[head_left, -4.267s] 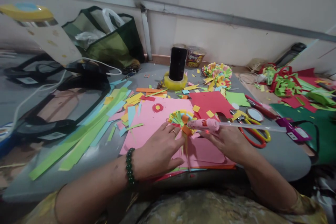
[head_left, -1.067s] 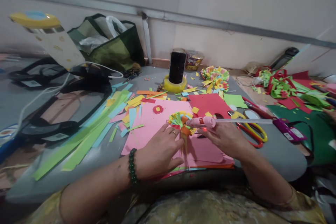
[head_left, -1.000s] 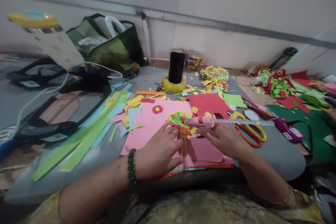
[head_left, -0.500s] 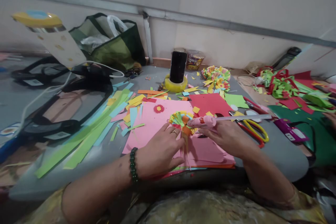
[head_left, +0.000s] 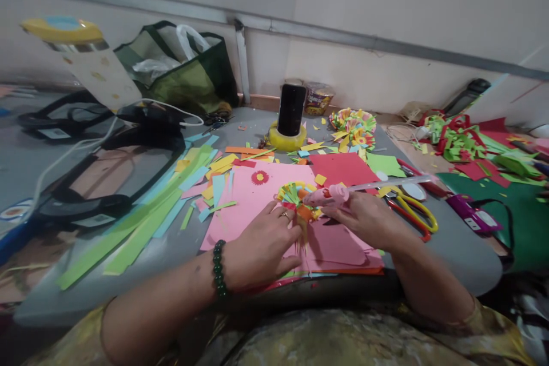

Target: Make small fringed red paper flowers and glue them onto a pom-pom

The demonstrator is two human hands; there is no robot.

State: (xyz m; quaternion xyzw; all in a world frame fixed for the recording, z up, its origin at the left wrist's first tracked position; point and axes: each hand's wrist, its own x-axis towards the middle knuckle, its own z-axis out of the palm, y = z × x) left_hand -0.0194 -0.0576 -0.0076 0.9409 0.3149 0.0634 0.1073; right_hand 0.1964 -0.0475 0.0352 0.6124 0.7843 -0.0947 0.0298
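Note:
In my right hand (head_left: 373, 220) is a pink glue gun (head_left: 328, 195), with a long clear glue stick (head_left: 386, 183) running out behind it to the right. The gun's nozzle end points left, over a round fringed paper flower (head_left: 295, 191) of yellow, green, blue and orange strips. My left hand (head_left: 270, 240), wearing a ring and a dark bead bracelet, holds the flower's near-left edge with its fingertips. The flower rests on a stack of pink paper sheets (head_left: 240, 200). The fingertips of both hands are partly hidden. A small red paper flower (head_left: 259, 178) lies farther back.
Coloured strips (head_left: 132, 234) spread on the left. A phone (head_left: 291, 108) leans upright in a yellow tape roll (head_left: 287, 137). Scissors (head_left: 414, 211) and a purple device (head_left: 474, 214) lie right. Behind are finished paper flowers (head_left: 354, 126), a green bag (head_left: 184, 80) and a tall bottle (head_left: 86, 63).
The glue gun has tilted slightly, and its glue stick's rear end has swung up and a little left. My right hand shifted slightly with it. My left hand and the flower stay in place.

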